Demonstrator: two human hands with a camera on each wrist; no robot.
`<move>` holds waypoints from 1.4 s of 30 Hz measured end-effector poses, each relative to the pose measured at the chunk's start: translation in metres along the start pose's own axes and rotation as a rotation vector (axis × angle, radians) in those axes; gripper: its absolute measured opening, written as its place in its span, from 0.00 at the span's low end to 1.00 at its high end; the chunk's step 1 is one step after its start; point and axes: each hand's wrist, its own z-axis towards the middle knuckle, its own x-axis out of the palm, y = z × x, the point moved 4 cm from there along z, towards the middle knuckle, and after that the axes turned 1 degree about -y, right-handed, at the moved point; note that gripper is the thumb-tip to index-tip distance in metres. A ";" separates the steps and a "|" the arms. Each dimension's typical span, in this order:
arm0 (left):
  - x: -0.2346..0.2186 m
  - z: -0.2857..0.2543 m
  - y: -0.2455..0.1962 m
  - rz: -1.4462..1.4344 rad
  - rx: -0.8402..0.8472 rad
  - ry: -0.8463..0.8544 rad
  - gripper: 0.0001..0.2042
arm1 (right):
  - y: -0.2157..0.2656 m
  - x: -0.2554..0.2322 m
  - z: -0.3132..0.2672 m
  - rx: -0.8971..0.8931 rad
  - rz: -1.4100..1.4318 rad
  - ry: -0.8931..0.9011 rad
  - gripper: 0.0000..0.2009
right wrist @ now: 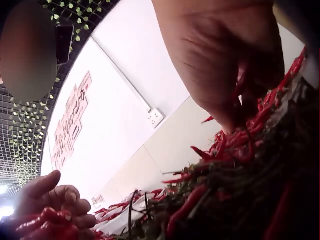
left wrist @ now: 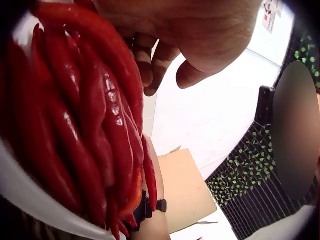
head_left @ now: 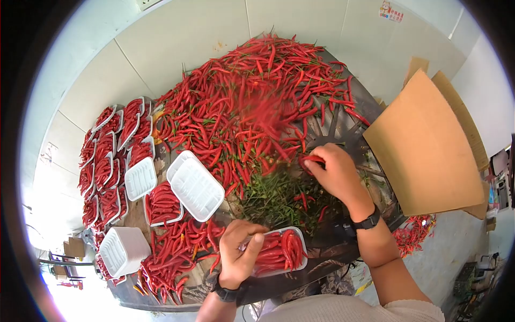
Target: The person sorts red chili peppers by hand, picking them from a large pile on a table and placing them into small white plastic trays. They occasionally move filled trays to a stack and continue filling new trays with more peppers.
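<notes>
My right hand [head_left: 338, 174] pinches a red chili pepper [head_left: 314, 159] between thumb and fingers, just above a heap of green stems [head_left: 276, 199]. In the right wrist view, the curled right hand [right wrist: 225, 60] partly hides the pepper. At the near edge, my left hand [head_left: 238, 255] hovers at the left end of a white tray [head_left: 304, 252] filled with red chilies [head_left: 281, 251]. Its fingers [left wrist: 144, 65] are loosely bent beside those chilies in the left wrist view, with no pepper between them and the thumb.
A large pile of red chilies [head_left: 236, 102] covers the back of the dark table. Filled trays [head_left: 110, 166] crowd the left side, near stacked white trays [head_left: 124, 252] and two other white trays [head_left: 196, 185]. More chilies [head_left: 179, 252] lie front left; a cardboard box [head_left: 424, 145] stands right.
</notes>
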 end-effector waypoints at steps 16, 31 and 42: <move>0.001 -0.001 -0.003 0.042 0.014 -0.026 0.13 | 0.034 0.007 -0.011 0.073 0.351 0.231 0.10; 0.003 0.002 -0.001 0.034 0.002 0.000 0.09 | 0.034 0.035 -0.011 -0.121 0.158 0.007 0.10; 0.002 0.000 -0.001 0.071 -0.001 -0.033 0.09 | 0.052 0.000 -0.014 0.022 0.652 0.122 0.08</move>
